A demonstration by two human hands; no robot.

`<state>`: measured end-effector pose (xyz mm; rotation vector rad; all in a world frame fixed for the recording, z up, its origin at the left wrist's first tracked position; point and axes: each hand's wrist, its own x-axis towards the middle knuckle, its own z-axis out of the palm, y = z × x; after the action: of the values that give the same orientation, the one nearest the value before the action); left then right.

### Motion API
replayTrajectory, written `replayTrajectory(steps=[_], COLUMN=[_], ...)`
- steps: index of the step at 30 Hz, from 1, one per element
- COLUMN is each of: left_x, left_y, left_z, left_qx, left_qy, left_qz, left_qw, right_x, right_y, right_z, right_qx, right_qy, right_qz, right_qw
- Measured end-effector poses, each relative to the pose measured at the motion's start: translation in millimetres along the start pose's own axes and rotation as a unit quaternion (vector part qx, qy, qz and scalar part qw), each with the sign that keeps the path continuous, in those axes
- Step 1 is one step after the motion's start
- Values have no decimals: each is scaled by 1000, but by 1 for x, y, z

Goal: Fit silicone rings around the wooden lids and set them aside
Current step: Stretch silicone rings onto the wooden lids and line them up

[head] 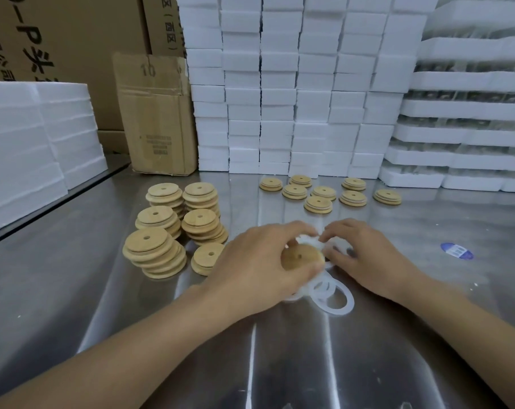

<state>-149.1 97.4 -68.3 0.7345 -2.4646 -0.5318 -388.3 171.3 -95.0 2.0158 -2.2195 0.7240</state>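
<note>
My left hand [259, 261] grips a round wooden lid [302, 256] with a small centre hole, held just above the steel table. My right hand [362, 255] pinches a white silicone ring [315, 240] at the lid's far edge, fingers curled on it. Several loose silicone rings [334, 296] lie under and in front of both hands. To the left stand several stacks of bare wooden lids [154, 249]. Farther back on the right, several ringed lids [318, 203] lie singly.
The steel table [280, 364] carries white foam blocks stacked at the back [294, 98] and on the left [29, 143]. A cardboard box [159, 119] stands behind the lid stacks. A blue oval sticker [456, 250] is stuck on the table to the right.
</note>
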Motion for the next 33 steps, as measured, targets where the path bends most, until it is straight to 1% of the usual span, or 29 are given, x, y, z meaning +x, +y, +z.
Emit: replayTrajectory(steps=[1, 2, 3, 4, 6, 8, 9, 11, 12, 13, 15, 18, 22, 23, 27, 29, 31, 33], left_x=[2, 5, 7, 9, 9, 10, 10, 9, 9, 8, 8, 5, 6, 6, 4, 4, 4, 6], left_y=[2, 5, 8, 12, 16, 14, 13, 12, 12, 12, 12, 15, 18, 17, 13, 12, 12, 12], left_z=[-1, -2, -4, -7, -9, -9, -9, -8, -9, -9, -7, -1, 2, 3, 12, 13, 10, 6], left_qx=[-67, -151, -241, -322, -443, -518, -540, -568, -575, -575, -565, -546, -562, -556, -463, -429, -424, -454], left_qy=[19, 30, 34, 32, 25, 33, 40, 50, 50, 42, 7, -36, -86, -90, -66, -54, -46, -37], left_qz=[-11, -30, -57, -93, -178, -241, -260, -276, -275, -269, -243, -216, -207, -194, -126, -110, -103, -112], left_qw=[998, 988, 968, 941, 878, 820, 800, 774, 769, 771, 789, 809, 796, 803, 875, 895, 899, 883], right_x=[0, 0, 0, -1, -2, -5, -6, -11, -14, -16, -20, -21, -19, -18, -15, -14, -11, -9], right_y=[-1, -1, -2, -4, -10, -21, -27, -43, -50, -57, -70, -79, -77, -75, -69, -66, -60, -53], right_z=[-2, -5, -7, -9, -15, -24, -28, -32, -33, -33, -30, -24, -24, -24, -25, -26, -29, -33], right_qx=[-1, -3, -3, 1, 22, 56, 70, 95, 109, 127, 167, 189, 191, 197, 230, 242, 254, 277], right_qy=[21, 43, 68, 97, 161, 219, 239, 255, 251, 238, 197, 168, 177, 175, 172, 168, 159, 133], right_qz=[1, 5, 6, 5, -10, -31, -48, -87, -104, -115, -114, -77, -24, -18, 8, 12, 15, 18], right_qw=[1000, 999, 998, 995, 987, 974, 967, 958, 956, 956, 959, 964, 965, 965, 958, 956, 954, 951])
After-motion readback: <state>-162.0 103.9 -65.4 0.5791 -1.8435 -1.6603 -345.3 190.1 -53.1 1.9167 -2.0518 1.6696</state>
